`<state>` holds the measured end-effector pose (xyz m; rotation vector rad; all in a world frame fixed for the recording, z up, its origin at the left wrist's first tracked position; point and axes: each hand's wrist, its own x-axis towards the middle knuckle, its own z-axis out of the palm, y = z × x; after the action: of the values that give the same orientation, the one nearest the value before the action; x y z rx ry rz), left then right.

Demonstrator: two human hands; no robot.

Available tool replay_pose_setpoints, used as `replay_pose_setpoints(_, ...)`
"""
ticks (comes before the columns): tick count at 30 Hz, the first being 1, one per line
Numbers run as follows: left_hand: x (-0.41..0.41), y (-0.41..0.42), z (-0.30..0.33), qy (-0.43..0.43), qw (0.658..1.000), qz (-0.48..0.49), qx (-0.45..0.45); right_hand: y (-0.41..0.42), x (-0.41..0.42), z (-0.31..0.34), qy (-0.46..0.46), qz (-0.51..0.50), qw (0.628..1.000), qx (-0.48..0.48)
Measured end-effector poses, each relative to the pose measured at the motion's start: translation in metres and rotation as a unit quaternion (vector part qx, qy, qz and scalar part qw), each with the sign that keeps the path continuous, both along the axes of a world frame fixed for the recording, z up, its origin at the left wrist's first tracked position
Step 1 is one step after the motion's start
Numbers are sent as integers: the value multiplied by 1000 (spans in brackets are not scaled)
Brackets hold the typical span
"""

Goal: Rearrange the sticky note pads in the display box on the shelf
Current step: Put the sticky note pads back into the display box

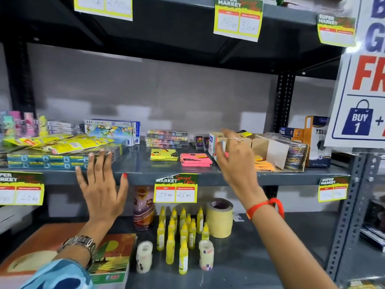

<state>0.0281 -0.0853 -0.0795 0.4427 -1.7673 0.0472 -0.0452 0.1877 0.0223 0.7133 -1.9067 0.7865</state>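
A cardboard display box (270,152) lies on the middle shelf at the right, with orange sticky note pads (263,166) inside near its front. A yellow pad (164,154) and a stack of pink pads (195,159) rest on the shelf left of the box. My right hand (234,155) is at the box's left end, fingers spread and curled over its corner; whether it grips the box is unclear. My left hand (103,184) hovers open in front of the shelf edge, holding nothing.
Flat blue boxes and yellow packets (60,151) fill the shelf's left side; paint sets (166,138) stand behind the pads. TRIO boxes (316,140) stand right of the display box. Below are glue bottles (181,232), tape rolls (219,217) and notebooks (62,253). Price tags hang from the shelf edges.
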Motion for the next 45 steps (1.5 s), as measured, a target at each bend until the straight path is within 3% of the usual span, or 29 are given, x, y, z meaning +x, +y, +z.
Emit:
replay_pose_setpoints(5, 3, -3, -1, -9, 1000, -2, -9, -54, -9, 5, -214, -43, 958, 184)
replay_pose_setpoints(9, 3, -4, -1, -17, 1000, 0, -13, -71, -22, 8, -328, -39, 912, 243)
replay_pose_setpoints(14, 4, -4, -1, -24, 1000, -2, -9, -78, -20, 5, -314, -29, 939, 134)
replay_pose_setpoints(22, 4, -1, 0, -18, 1000, -12, -10, -58, 8, 5, -172, -38, 981, 83)
replay_pose_setpoints(28, 5, 1, 0, -23, 1000, -15, -3, -8, 23, 40, -98, 12, 994, -37)
replay_pose_setpoints(36, 9, 0, 2, -41, 999, -16, -5, 59, -35, 25, -174, -87, 970, -144)
replay_pose_setpoints(45, 10, -1, 1, -37, 999, -20, -9, 60, -64, -6, -265, -44, 957, -107)
